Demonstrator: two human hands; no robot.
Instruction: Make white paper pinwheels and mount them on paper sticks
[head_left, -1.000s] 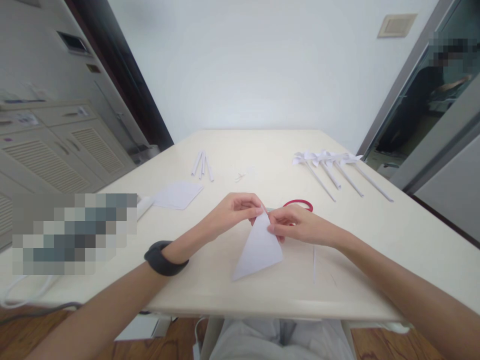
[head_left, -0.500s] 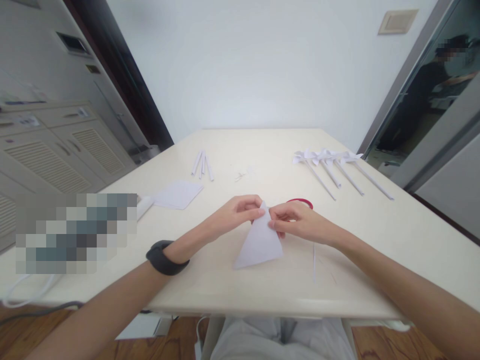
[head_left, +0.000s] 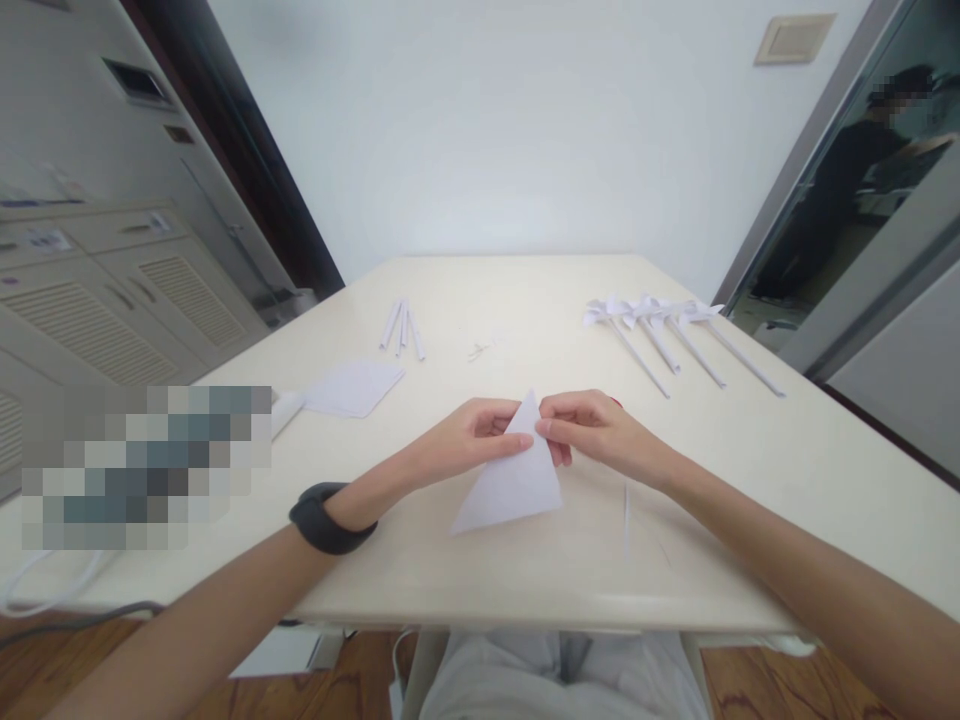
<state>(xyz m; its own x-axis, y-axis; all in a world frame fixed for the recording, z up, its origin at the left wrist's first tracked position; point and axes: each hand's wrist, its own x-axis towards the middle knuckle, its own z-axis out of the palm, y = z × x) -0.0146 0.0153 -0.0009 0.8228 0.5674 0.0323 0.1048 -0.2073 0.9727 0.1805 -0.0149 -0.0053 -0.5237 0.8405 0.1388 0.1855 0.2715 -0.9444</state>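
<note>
A white sheet of paper (head_left: 514,488), folded to a triangle with its tip upward, is held just above the table by both hands. My left hand (head_left: 480,433) grips it near the upper left edge, thumb lying across the front. On the right edge, close to the tip, my right hand (head_left: 589,430) pinches it between thumb and fingers. Behind the right hand a bit of a red handle (head_left: 616,402) peeks out; the rest is hidden. A thin white strip (head_left: 627,520) lies on the table below the right hand.
Several paper pinwheels on sticks (head_left: 664,330) lie at the back right. Rolled paper tubes (head_left: 403,330) and a stack of white paper (head_left: 356,388) are on the left, beside a blurred-out object (head_left: 150,470). Small scraps (head_left: 478,351) lie mid-table. A person (head_left: 855,170) is beyond the doorway.
My left thumb has slid a little down the paper, and my right hand has shifted slightly up toward the tip. The red handle is now mostly covered by the right hand.
</note>
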